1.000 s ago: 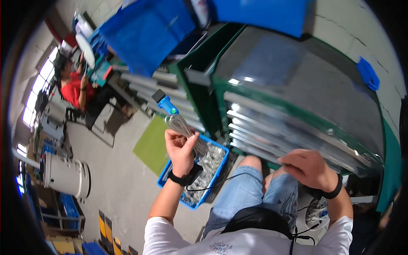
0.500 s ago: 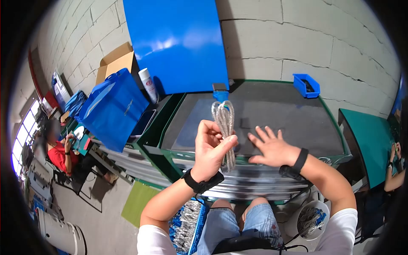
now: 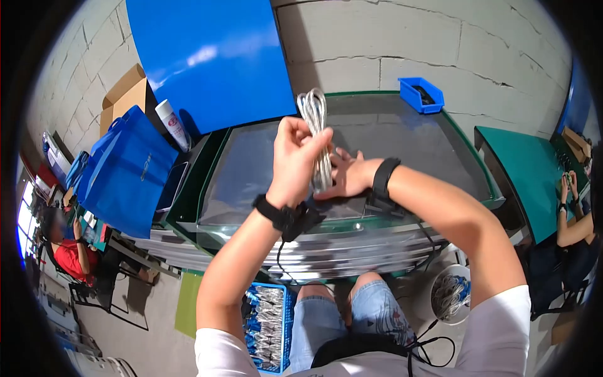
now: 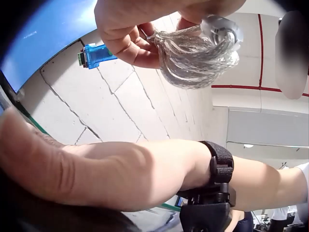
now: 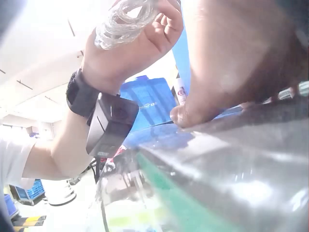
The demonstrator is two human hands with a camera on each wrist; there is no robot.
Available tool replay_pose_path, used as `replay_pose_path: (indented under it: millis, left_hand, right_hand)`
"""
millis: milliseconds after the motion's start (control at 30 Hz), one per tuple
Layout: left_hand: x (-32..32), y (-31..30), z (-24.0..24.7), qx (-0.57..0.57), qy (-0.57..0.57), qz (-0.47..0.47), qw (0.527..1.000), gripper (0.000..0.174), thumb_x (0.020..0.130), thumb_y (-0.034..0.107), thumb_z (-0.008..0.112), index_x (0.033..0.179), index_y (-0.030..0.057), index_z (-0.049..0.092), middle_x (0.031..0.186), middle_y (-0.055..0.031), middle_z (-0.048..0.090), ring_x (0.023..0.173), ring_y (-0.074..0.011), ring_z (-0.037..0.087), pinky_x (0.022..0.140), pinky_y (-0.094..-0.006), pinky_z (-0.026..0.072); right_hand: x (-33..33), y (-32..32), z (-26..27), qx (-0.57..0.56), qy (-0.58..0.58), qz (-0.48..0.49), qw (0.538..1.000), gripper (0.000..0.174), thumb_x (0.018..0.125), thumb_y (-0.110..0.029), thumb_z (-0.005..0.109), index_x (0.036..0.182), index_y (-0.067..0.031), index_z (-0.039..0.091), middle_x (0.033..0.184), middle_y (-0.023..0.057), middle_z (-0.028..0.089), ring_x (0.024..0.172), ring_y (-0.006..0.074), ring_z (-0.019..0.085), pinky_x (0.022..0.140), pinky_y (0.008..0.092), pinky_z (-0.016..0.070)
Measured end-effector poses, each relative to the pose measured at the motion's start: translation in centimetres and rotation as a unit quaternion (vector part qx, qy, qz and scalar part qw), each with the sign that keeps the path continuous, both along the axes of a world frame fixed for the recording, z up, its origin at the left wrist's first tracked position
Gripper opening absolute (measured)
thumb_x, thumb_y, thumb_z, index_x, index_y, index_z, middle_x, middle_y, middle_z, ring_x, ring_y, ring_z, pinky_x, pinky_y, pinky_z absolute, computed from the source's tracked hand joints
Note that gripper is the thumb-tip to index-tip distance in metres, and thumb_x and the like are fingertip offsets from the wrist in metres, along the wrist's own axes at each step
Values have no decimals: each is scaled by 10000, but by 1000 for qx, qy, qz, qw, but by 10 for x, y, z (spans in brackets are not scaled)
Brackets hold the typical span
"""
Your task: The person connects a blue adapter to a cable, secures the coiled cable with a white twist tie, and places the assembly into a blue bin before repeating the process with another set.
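Left hand (image 3: 294, 160) still pinches coiled cable (image 3: 316, 116), fingers curled, above near side of tabletop (image 3: 402, 141). Right hand (image 3: 353, 176), open, has moved left, now touching tabletop beside cable.

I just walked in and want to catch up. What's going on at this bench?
A person's left hand pinches a coiled silvery cable above the bench top. The right hand rests on that dark surface. A blue plug shows beyond the left hand's fingers. More cables lie in the blue crate left of the person's legs and the white bucket to their right.
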State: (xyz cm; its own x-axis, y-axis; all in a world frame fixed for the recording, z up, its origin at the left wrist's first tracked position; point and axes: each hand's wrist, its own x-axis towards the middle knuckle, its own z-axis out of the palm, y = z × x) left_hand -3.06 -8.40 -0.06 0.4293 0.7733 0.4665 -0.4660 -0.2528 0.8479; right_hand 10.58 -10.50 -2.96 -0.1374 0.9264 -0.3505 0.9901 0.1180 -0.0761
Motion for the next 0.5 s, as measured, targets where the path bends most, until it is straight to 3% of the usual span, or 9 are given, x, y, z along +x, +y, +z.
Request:
replay_pose_path:
  millis: [133, 167, 200, 267, 300, 333, 400, 433, 500]
  left_hand:
    - [7, 14, 14, -51, 25, 11, 998, 275, 797, 68, 667, 886, 47, 407, 777, -64, 551, 665, -137, 579, 584, -254, 465]
    - [10, 19, 16, -45, 27, 13, 999, 285, 792, 76, 675, 879, 48, 405, 770, -64, 551, 659, -139, 578, 583, -252, 463]
    - [14, 24, 16, -42, 27, 15, 999, 290, 789, 78, 680, 872, 48, 403, 753, -57, 547, 660, -132, 574, 578, -251, 460]
    - [24, 38, 17, 8, 84, 60, 995, 296, 788, 75, 683, 868, 47, 400, 741, -50, 543, 654, -124, 564, 570, -250, 450]
    - [29, 43, 17, 19, 88, 64, 994, 303, 782, 72, 690, 868, 47, 401, 726, -37, 529, 633, -104, 533, 557, -246, 434]
    - [35, 46, 18, 31, 92, 78, 992, 311, 775, 73, 699, 867, 51, 403, 733, -26, 519, 622, -83, 497, 547, -237, 420]
    - [50, 60, 7, 89, 103, 121, 983, 317, 769, 68, 705, 864, 53, 403, 746, -18, 513, 635, -67, 476, 544, -227, 414]
    - [56, 64, 3, 90, 103, 102, 985, 329, 763, 56, 708, 865, 53, 396, 758, -22, 513, 652, -67, 481, 547, -224, 414]
    - [70, 70, -8, 118, 118, 69, 984, 365, 736, 38, 723, 872, 54, 385, 821, -45, 522, 725, -98, 514, 599, -244, 459]
  right_hand:
    - [10, 16, 3, -14, 8, 21, 1000, 978, 712, -799, 358, 1450, -207, 111, 1511, 87, -24, 1381, 328, -56, 1053, 607, 65]
    - [14, 15, 1, 41, -1, 40, 998, 909, 748, -722, 431, 1439, -188, 177, 1478, 139, 181, 1360, 330, 167, 1055, 536, 199]
    - [20, 16, 5, 45, -3, 41, 998, 909, 748, -722, 431, 1439, -188, 177, 1478, 139, 181, 1360, 330, 167, 1055, 536, 199]
    - [39, 22, 23, -20, 139, 30, 990, 712, 809, -518, 538, 1373, -128, 346, 1292, 181, 473, 1191, 317, 453, 971, 423, 366]
    - [45, 15, 33, 62, 198, 24, 978, 491, 827, -284, 576, 1258, -68, 483, 1072, 163, 616, 975, 294, 585, 848, 356, 445]
    - [55, 25, 27, 130, 293, 4, 947, 398, 840, -179, 535, 1206, -23, 519, 1066, 172, 612, 964, 279, 587, 837, 348, 450]
    - [74, 34, 34, 235, 388, -28, 891, 396, 849, -150, 503, 1199, 35, 503, 1033, 177, 617, 933, 237, 594, 816, 332, 455]
    - [63, 22, 49, 258, 509, -149, 808, 415, 860, -135, 489, 1217, 76, 466, 1057, 158, 604, 941, 198, 581, 815, 312, 451]
    - [66, 20, 62, 239, 635, -136, 722, 573, 863, -180, 517, 1320, 91, 303, 1099, 127, 569, 960, 165, 561, 816, 286, 441]
